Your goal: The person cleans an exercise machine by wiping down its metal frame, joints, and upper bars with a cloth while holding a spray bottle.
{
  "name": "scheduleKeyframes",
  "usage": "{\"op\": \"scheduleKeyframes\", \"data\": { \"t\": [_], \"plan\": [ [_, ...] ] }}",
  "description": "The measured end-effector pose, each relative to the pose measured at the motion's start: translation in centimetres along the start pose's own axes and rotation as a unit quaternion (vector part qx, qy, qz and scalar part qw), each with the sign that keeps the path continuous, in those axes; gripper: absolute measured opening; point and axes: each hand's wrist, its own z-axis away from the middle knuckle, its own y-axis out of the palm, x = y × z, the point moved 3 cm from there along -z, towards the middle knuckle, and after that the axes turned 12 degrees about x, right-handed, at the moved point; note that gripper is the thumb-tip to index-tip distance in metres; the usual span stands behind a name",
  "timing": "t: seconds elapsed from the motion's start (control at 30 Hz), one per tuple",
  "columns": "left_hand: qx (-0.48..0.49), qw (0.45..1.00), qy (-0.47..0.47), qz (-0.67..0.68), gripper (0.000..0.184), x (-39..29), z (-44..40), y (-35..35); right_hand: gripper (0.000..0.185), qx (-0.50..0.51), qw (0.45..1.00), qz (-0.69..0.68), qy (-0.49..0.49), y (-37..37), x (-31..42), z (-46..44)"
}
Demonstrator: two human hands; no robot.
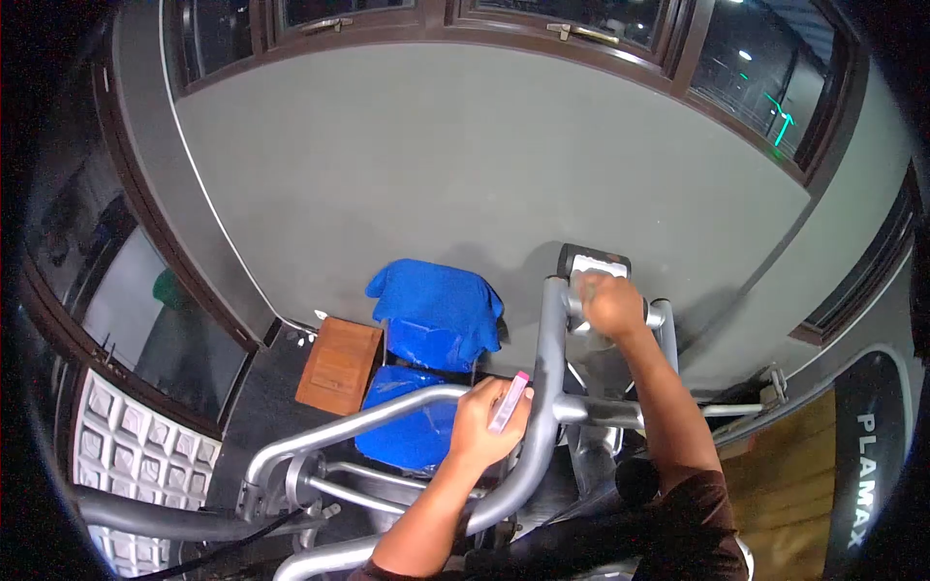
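One pale stick (508, 405) slants forward-right, pink end leading, clasped by the left hand (484, 426); the right hand (612, 308) blurs, grip unclear.

Toward four o'clock, the word "PLAMAX" (865, 481) stands in pale capitals, running downward along a black panel (877, 407). Toward two o'clock, a glowing green shape (784, 126) like an upward-pointing arrow shows in the dark window pane (751, 82); whether it is a sign is unclear.
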Motion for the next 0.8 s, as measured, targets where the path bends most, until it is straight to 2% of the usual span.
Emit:
{"op": "scheduleKeyframes", "data": {
  "t": [0.07,0.1,0.2,0.23,0.33,0.43,0.53,0.63,0.73,0.8],
  "plan": [
    [0.002,1.0,0.003,0.005,0.014,-0.1,0.0,0.2,0.026,-0.102,0.991,-0.043,0.069,0.6,-0.7,-0.8],
    [0.003,1.0,0.008,0.004,0.014,-0.2,0.0,0.3,0.034,-0.019,0.996,0.002,0.085,0.9,-0.5,-1.0],
    [0.011,1.0,0.006,0.002,0.014,-0.3,0.0,0.3,0.047,-0.015,0.995,0.078,0.053,3.2,-0.2,-0.3],
    [0.013,1.0,0.0,0.002,0.014,-0.2,0.1,0.3,0.045,-0.005,0.998,0.043,0.055,3.1,0.0,0.3],
    [0.017,1.0,0.001,0.008,0.014,-0.1,0.1,0.3,0.04,0.077,0.991,0.087,0.063,2.6,0.4,0.8],
    [0.006,1.0,0.011,0.0,0.015,0.0,0.0,0.1,0.036,0.151,0.987,0.051,0.004,1.2,0.3,1.4],
    [-0.006,1.0,0.011,0.012,0.015,-0.4,-0.1,0.1,0.034,0.116,0.991,0.025,0.065,0.5,-0.5,0.7],
    [0.014,1.0,0.004,-0.017,0.015,0.0,-0.1,0.2,0.033,0.021,0.993,-0.041,0.112,-1.7,1.7,1.3],
    [0.013,1.0,0.007,-0.006,0.014,-0.1,-0.1,0.3,0.035,0.049,0.997,0.019,0.057,3.1,-0.1,-0.4],
    [0.004,1.0,0.007,-0.006,0.014,0.0,-0.1,0.2,0.034,0.056,0.994,0.041,0.084,3.0,0.6,-0.4]
  ]
}}
